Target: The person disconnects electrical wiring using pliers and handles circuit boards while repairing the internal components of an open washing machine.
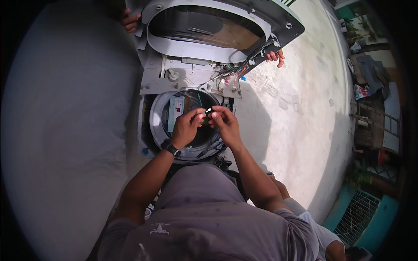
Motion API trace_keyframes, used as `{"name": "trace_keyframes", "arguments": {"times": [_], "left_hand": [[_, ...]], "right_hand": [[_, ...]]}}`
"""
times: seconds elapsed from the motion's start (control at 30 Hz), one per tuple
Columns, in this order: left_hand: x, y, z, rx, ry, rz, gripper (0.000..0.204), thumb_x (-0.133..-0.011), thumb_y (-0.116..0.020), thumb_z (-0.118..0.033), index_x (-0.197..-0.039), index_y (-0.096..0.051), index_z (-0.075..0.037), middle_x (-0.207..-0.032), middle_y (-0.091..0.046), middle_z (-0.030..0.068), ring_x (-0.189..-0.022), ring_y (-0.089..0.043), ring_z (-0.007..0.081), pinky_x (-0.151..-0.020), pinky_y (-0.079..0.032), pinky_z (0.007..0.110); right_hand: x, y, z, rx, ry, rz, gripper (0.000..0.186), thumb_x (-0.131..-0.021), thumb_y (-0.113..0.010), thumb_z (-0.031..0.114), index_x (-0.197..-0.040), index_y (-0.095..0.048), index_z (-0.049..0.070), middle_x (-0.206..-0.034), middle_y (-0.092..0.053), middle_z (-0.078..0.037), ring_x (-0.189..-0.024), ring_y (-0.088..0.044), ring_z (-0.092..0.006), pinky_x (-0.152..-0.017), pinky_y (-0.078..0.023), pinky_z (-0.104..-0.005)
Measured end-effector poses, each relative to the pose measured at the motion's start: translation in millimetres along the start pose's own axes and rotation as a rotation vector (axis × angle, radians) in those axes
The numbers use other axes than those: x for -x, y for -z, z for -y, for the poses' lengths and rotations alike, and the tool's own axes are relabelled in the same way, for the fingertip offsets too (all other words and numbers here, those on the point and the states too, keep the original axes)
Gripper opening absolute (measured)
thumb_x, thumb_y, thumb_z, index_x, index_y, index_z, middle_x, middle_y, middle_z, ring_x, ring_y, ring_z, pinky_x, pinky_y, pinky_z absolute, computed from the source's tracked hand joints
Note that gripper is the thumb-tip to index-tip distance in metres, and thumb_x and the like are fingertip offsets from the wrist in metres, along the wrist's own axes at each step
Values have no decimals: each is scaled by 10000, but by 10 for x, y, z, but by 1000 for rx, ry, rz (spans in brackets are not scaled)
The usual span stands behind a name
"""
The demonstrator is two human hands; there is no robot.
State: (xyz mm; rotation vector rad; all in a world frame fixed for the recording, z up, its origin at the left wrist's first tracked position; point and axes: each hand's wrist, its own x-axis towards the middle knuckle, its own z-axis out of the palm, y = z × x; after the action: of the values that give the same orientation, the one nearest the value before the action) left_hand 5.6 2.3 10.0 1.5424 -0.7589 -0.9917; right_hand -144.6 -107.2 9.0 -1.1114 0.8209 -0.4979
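Wire [199, 96], thin and green. Hangs above round, smooth-rimmed tub [156, 114]; runs into left hand [186, 127], pinched nearly closed on it. Beside that, small white connector [208, 110] in similarly pinched right hand [226, 125]. Beyond, glossy oval window [204, 28] in smooth white frame [196, 48].

A person wearing a black wristwatch [171, 148] pinches a green wire [199, 96] in the left hand [188, 126] and a small white connector [208, 110] in the right hand [225, 124] over the open tub [156, 117] of a washing machine [149, 82], a blue-and-white box [175, 114] near the tub's left rim. Another person's hands [131, 21] hold the raised top panel [187, 47] at its left and right edges.
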Motion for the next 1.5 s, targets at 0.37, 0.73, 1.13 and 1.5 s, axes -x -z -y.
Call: {"name": "trace_keyframes", "arguments": {"times": [0.37, 0.73, 1.13, 1.5], "left_hand": [[-25, -68, -93, -246, -312, -35, 177, -992, -651, -75, -1142, -714, -3, -1037, -659, 87, -774, -689, 171, -688, -567, 285], [80, -89, -73, -278, -271, -84, 132, -958, -679, -80, -1088, -686, -63, -963, -695, 111, -830, -682, 314, -725, -536, 378], [98, -163, 120, -215, -322, -93, 123, -986, -666, -106, -1083, -686, -35, -921, -658, 104, -735, -650, 238, -646, -519, 354], [80, -212, 24, -269, -220, -155, 105, -978, -671, -105, -1032, -704, -21, -904, -658, 96, -705, -645, 195, -609, -509, 306]], "right_hand": [[-55, 26, 130, 32, -94, 7, 94, -999, -682, 107, -1043, -648, 31, -900, -701, -39, -796, -686, -119, -706, -574, -266], [39, -24, 13, -38, -54, 6, 44, -1000, -675, 79, -1008, -670, 36, -895, -707, -34, -783, -678, -106, -695, -568, -258], [63, -41, -41, -172, -178, -109, 60, -980, -704, 76, -1010, -671, 36, -901, -724, -53, -749, -677, -117, -667, -577, -264], [33, -186, -97, -110, -50, -176, 60, -987, -690, 46, -947, -656, 17, -861, -710, -58, -716, -638, -95, -638, -529, -239]]}}
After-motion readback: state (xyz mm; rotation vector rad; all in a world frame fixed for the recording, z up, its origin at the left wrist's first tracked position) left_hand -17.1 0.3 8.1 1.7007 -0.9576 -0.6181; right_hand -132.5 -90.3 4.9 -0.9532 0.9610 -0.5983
